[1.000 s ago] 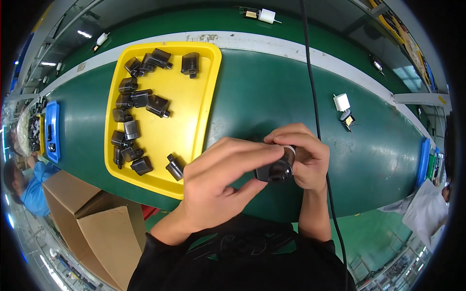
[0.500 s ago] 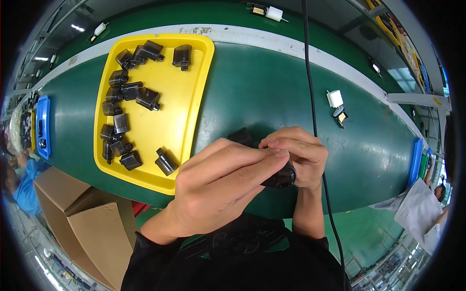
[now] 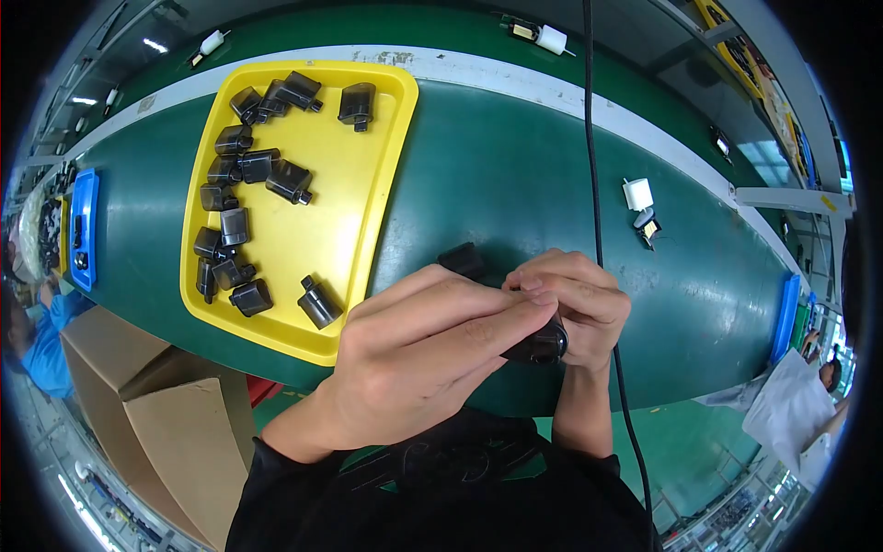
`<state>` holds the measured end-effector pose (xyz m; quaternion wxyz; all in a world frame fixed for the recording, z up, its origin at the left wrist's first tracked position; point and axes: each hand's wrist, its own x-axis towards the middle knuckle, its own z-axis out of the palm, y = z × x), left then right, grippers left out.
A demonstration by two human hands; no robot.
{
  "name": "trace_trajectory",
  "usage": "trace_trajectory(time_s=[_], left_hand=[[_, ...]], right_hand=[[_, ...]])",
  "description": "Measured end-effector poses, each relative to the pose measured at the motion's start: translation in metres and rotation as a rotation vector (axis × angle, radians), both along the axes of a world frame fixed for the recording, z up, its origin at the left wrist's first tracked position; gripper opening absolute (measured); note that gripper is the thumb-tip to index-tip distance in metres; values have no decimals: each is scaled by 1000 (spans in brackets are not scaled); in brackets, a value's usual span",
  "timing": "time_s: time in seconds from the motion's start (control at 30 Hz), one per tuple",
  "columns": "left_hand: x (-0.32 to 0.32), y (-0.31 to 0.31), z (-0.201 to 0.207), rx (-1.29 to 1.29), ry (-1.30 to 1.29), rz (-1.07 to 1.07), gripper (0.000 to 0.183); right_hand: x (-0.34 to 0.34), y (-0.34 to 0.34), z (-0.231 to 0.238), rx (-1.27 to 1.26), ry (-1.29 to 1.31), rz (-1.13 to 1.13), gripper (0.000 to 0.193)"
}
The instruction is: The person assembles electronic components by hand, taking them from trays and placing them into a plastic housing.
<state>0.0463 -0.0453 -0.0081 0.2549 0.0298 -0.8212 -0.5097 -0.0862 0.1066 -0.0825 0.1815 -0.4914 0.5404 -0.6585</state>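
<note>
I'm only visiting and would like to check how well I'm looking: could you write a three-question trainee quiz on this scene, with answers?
1. True or false: more than five casings lie in the tray.
2. In the view, the cable runs: a) inside the tray, b) left of the tray, c) right of the tray.
3. Fill in: between the left fingers and right fingers shows a ____-coloured part.
Key: 1 true; 2 c; 3 dark.
</note>
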Motion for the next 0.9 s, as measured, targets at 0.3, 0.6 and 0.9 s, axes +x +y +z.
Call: trace_trajectory(time_s=[0.3, 0.6, 0.9], left_hand=[[-4, -5, -5, 725, -276, -35, 46], [-4, -16, -3, 960, -656, -146, 35], [-7, -36, -7, 699, -900, -372, 20]], right_hand=[[8, -2, 34, 269, -526, 84, 39], [-1, 5, 35, 611, -558, 107, 24], [6, -2, 36, 705, -697, 135, 24]])
